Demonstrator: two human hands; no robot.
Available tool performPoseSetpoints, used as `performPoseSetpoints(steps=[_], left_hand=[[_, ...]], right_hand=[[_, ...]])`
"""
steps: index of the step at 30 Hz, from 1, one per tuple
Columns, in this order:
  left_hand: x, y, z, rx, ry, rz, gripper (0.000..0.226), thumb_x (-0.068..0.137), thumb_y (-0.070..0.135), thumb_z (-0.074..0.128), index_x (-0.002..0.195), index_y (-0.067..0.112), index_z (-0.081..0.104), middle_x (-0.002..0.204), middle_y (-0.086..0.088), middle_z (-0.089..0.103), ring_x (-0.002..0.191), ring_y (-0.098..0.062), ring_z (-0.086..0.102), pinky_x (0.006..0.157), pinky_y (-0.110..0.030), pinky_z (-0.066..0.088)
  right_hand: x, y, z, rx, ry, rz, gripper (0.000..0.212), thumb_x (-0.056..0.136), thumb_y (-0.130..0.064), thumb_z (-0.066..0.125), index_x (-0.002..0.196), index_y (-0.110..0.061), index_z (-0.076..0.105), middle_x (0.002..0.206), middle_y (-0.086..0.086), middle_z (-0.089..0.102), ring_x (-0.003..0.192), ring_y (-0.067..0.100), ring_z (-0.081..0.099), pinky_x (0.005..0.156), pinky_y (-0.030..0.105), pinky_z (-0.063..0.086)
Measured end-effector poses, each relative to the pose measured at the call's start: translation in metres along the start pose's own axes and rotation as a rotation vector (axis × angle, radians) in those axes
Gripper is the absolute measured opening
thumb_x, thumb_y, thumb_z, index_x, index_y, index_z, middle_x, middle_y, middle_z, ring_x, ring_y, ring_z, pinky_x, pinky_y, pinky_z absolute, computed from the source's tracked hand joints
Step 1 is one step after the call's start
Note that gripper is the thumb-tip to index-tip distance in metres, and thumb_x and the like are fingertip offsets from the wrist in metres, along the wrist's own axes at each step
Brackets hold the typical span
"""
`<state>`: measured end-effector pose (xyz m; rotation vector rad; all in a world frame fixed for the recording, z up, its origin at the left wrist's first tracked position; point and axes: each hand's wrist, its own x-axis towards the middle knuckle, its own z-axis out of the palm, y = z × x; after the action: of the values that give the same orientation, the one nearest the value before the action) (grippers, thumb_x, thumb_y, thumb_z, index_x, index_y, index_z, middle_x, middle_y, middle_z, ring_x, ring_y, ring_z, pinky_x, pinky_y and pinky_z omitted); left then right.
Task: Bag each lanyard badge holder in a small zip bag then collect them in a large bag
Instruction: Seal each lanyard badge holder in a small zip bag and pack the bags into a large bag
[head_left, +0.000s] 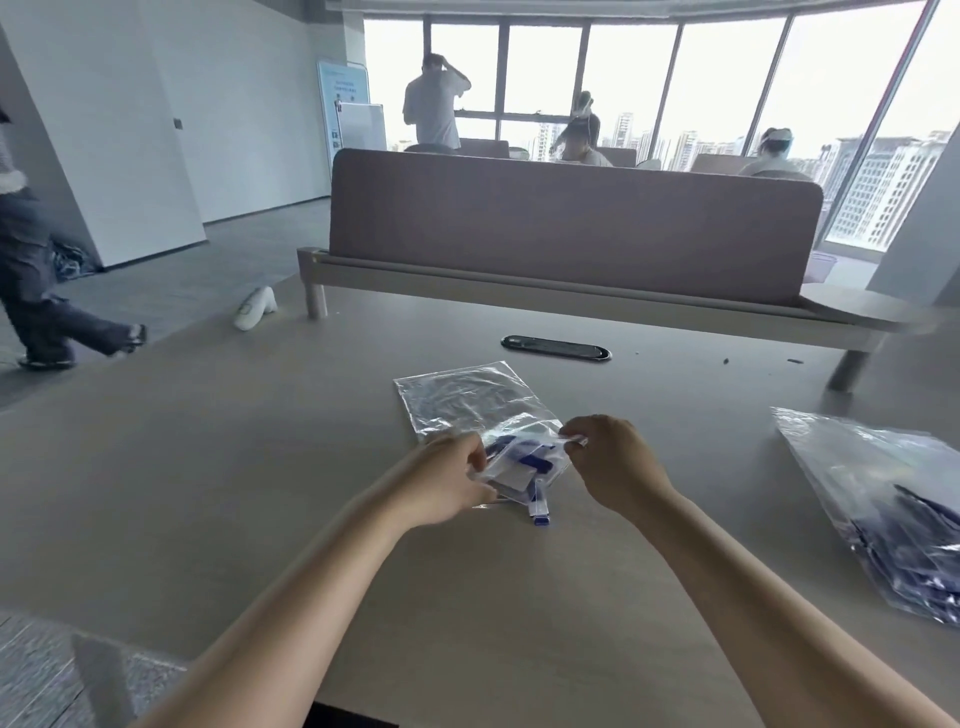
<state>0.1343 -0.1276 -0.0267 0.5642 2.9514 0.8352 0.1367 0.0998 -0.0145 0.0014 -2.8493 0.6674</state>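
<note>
A small clear zip bag (524, 462) sits between my hands at the middle of the table, with a blue lanyard and white badge holder (519, 475) inside it. One blue strap end (540, 514) pokes out near the bag's lower edge. My left hand (452, 480) pinches the bag's left side. My right hand (613, 462) pinches its upper right corner. Just behind lies a flat, empty-looking clear bag (462, 397). A large clear bag (883, 504) holding dark blue lanyards rests at the right edge.
The grey table (260, 467) carries a black oval cable port (556, 347) behind the bags. A mauve divider panel (571, 228) stands at the far edge. A white device (254, 309) lies at the far left. A person walks at left; others sit by the windows.
</note>
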Motion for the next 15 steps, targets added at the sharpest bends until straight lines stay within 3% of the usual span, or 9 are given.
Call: performPoseSetpoints(steps=[4,7,11,15], left_hand=[[-0.006,-0.003,-0.001,0.042,0.053,-0.058,0.005,0.087,0.021,0.063,0.089,0.023,0.058,0.102,0.003,0.056,0.094,-0.015,0.051,0.071,-0.027,0.038],[-0.007,-0.001,-0.004,-0.010,0.135,-0.105,0.009,0.088,0.017,0.057,0.081,0.022,0.058,0.089,0.001,0.061,0.081,-0.018,0.057,0.063,-0.027,0.040],[0.002,0.000,-0.012,-0.252,0.291,-0.160,0.023,0.087,0.014,0.059,0.068,0.028,0.058,0.073,0.004,0.065,0.072,-0.025,0.066,0.067,-0.032,0.054],[0.006,0.012,-0.032,-0.393,0.406,-0.123,0.015,0.082,0.016,0.058,0.069,0.023,0.061,0.071,0.005,0.069,0.071,-0.020,0.070,0.071,-0.036,0.056]], right_hand=[[-0.008,-0.003,-0.005,-0.016,0.001,0.048,0.014,0.093,-0.022,0.050,0.100,-0.024,0.063,0.099,0.001,0.063,0.079,0.025,0.059,0.060,0.027,0.044],[-0.012,-0.008,-0.013,-0.032,-0.015,0.050,0.015,0.093,-0.022,0.049,0.099,-0.024,0.062,0.094,0.000,0.058,0.075,0.023,0.058,0.056,0.025,0.039],[-0.008,-0.019,-0.032,-0.001,-0.029,0.017,0.019,0.088,-0.019,0.048,0.099,-0.025,0.062,0.095,-0.003,0.058,0.078,0.022,0.057,0.055,0.024,0.037],[-0.003,-0.031,-0.049,0.057,0.070,-0.024,0.021,0.088,-0.021,0.050,0.101,-0.027,0.065,0.098,-0.004,0.067,0.085,0.023,0.061,0.063,0.025,0.041]])
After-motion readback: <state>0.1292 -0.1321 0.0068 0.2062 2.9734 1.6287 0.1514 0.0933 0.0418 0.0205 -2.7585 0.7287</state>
